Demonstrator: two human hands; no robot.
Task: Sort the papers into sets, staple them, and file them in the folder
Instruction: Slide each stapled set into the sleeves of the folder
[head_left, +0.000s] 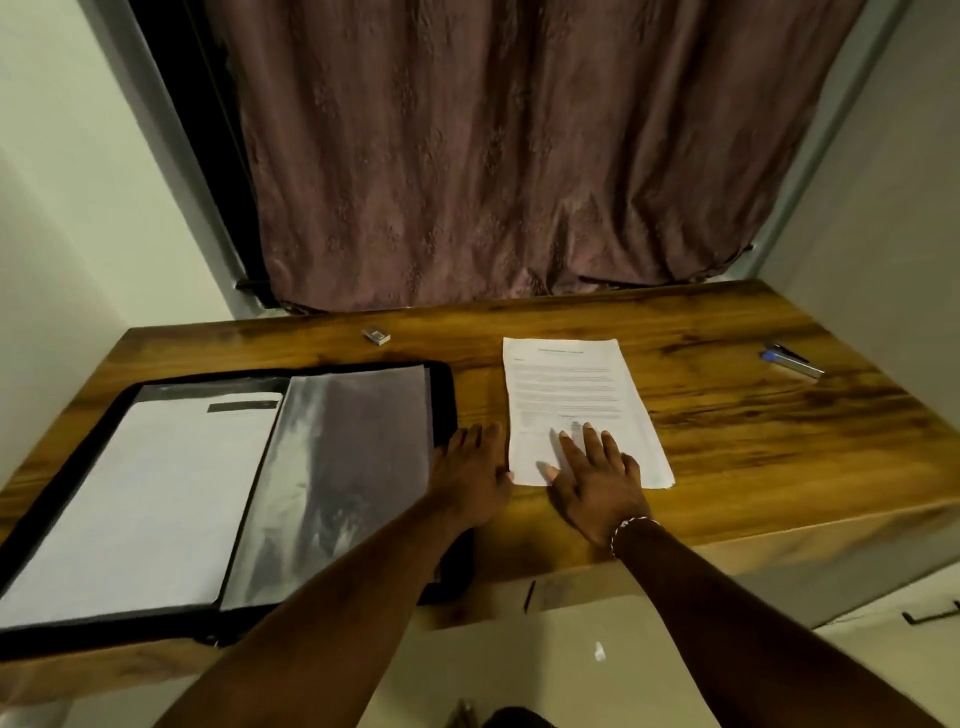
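A: Where are the papers (571, 395) sitting?

B: They are lying as 1 neat stack on the wooden table (753, 441), just right of the folder (445, 400), printed side facing up.

A: What are the 2 hands doing?

B: The right hand (597, 478) is lying flat on the near part of the stack, fingers spread and straight, pressing down and gripping nothing. A beaded bracelet (631, 527) is circling that wrist. The left hand (470, 470) is resting on the table between the folder and the stack, fingers extended and holding nothing, its thumb touching the stack's near left corner.

A: And the folder?

B: It is lying open at the left. A white sheet (145, 493) is filling its left half, and a clear sleeve (337, 467) is covering its right half.

A: Is the stapler (792, 359) showing?

B: Yes, it is lying at the far right of the table, well apart from both hands. A small box (376, 336) is sitting near the far edge, in front of the curtain (519, 156).
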